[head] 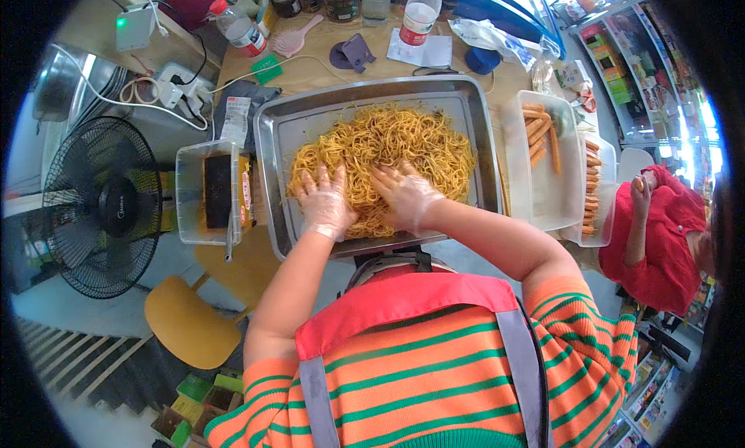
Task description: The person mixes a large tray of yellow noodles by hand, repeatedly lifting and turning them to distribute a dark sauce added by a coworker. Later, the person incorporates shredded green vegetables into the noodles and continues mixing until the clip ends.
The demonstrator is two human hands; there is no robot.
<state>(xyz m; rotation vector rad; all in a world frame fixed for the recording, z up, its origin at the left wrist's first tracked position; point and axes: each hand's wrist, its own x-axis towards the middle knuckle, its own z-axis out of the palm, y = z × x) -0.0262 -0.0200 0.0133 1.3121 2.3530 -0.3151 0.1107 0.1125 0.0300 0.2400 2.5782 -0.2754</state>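
A wide heap of brown-sauced noodles lies in a rectangular metal tray in front of me. Both my hands wear clear plastic gloves. My left hand presses on the left part of the noodles, its fingers spread. Near the middle front of the heap, my right hand rests on the noodles with its fingers apart and the fingertips partly among the strands. Neither hand is closed around anything that I can see.
Right of the tray are plastic containers with sausages. A plastic bin and a black fan stand left. Bottles, a pink hairbrush and a cable lie behind. A person in red is at the right.
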